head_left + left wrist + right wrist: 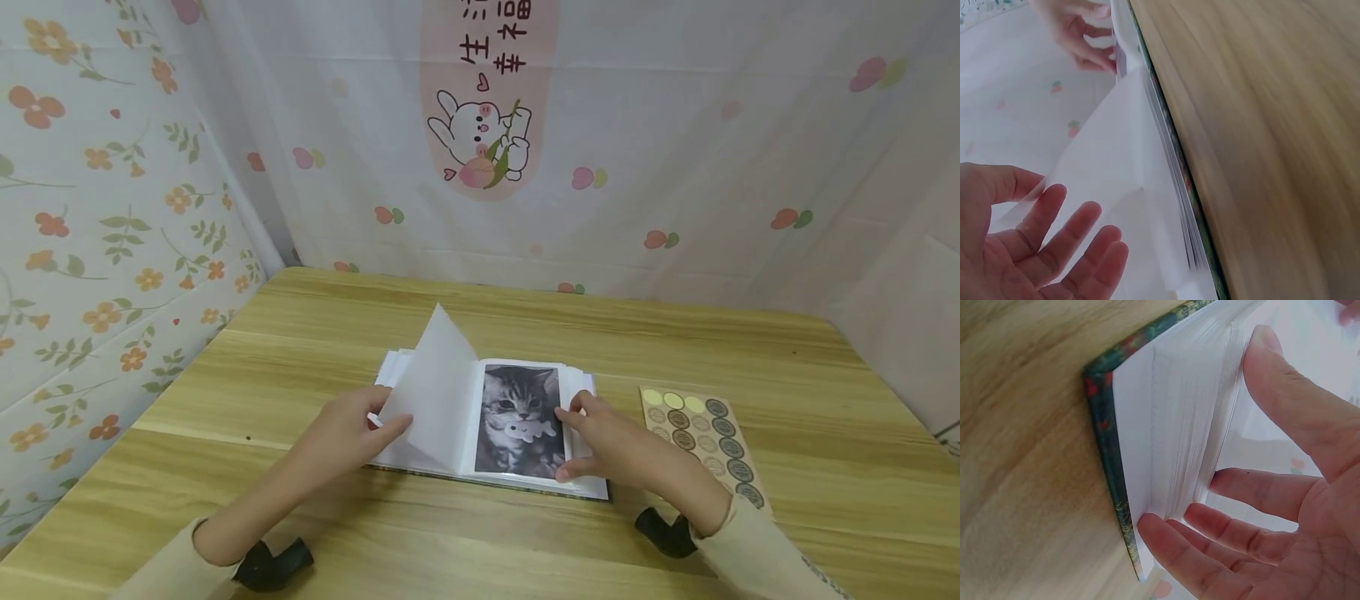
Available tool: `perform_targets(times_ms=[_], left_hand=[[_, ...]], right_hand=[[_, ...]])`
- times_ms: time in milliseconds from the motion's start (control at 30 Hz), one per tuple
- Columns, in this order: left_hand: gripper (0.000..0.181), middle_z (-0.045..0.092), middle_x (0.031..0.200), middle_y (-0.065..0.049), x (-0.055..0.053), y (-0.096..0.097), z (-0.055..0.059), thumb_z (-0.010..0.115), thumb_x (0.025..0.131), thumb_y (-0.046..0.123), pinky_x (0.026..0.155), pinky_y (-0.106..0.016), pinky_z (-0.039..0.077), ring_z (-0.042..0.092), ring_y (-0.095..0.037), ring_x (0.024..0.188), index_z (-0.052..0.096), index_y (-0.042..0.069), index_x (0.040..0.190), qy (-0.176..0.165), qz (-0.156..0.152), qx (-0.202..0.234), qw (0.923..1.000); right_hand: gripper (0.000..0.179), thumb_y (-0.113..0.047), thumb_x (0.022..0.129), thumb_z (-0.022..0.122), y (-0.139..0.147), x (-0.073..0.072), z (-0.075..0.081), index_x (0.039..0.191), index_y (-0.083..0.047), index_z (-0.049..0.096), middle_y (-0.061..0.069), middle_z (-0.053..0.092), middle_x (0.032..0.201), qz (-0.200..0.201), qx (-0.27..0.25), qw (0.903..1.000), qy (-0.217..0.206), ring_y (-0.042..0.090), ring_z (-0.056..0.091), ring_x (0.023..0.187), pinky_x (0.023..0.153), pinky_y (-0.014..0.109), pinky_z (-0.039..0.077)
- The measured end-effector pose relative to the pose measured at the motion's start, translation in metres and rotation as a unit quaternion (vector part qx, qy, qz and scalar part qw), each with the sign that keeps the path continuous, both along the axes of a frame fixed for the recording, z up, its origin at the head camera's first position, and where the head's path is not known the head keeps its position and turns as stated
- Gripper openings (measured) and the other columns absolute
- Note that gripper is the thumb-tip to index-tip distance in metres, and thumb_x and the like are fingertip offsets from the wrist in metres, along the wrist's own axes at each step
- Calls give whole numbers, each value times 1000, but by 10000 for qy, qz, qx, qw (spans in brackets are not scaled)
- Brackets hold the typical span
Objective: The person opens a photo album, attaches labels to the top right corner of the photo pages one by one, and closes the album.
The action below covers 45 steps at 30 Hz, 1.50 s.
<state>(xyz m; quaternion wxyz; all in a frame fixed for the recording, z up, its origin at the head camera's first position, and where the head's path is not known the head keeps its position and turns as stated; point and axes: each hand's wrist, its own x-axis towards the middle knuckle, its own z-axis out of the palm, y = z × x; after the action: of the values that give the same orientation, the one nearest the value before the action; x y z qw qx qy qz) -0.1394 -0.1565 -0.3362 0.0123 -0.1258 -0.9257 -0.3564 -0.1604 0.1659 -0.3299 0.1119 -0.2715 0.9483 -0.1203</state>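
A photo album (pixel 597 488) lies spread on the table, its edge turned toward me. My left hand (pixel 341 427) pinches a white, translucent page (pixel 437 379) by its outer side, and that page stands raised and slanting near the middle. On the right side shows a black-and-white kitten picture (pixel 517 400) with a fish shape across it. My right hand (pixel 618 440) rests at that side's outer edge, thumb near the lower corner and fingers spread. In the right wrist view its fingertips touch the stacked page edges above a dark green, red-flecked cover (pixel 1104 425).
Right of the album, partly behind my right forearm, lies a tan sheet of round stickers (pixel 707 423). The wood-grain table (pixel 480 546) reaches back to a printed white curtain (pixel 337 108); a flowered curtain (pixel 112 250) hangs on the left. Black straps are on both wrists.
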Motion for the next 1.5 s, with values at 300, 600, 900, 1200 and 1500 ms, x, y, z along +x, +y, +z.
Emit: perform_targets(times_ms=[300,600,900,1200,1500], left_hand=[[18,65,78,1,2,-21,3,62,88,25,62,-27,45,57,-12,71,57,16,74,204,420,-377,9982],[22,57,68,4,3,-31,-1,66,86,22,55,-24,40,51,-10,65,55,13,69,64,367,-580,9976],[27,49,65,2,3,-32,-7,66,85,25,52,-24,35,43,-11,58,52,13,65,-204,329,-1137,9928],[29,43,60,2,1,-30,-11,68,83,26,53,-25,31,40,-12,56,50,13,64,-400,297,-1486,9876],[29,41,58,3,-3,-32,-16,68,84,23,52,-23,29,38,-11,56,49,13,64,-383,78,-1558,9870]], right_hand=[[82,-43,70,73,0,0,0,131,6,48,14,48,113,84,-23,9999,84,14,44,78,59,21,39],[82,-42,70,73,0,0,0,131,6,48,14,48,114,40,-38,10000,40,14,44,78,59,21,39],[83,-42,70,74,-1,0,1,131,6,48,16,48,115,12,-10,10000,7,14,44,78,58,21,39],[83,-43,70,73,0,1,1,131,7,47,16,48,115,94,-39,9999,72,14,43,77,59,21,39],[84,-44,69,73,0,0,-1,131,7,47,15,48,115,84,-40,9999,59,14,43,77,57,20,38]])
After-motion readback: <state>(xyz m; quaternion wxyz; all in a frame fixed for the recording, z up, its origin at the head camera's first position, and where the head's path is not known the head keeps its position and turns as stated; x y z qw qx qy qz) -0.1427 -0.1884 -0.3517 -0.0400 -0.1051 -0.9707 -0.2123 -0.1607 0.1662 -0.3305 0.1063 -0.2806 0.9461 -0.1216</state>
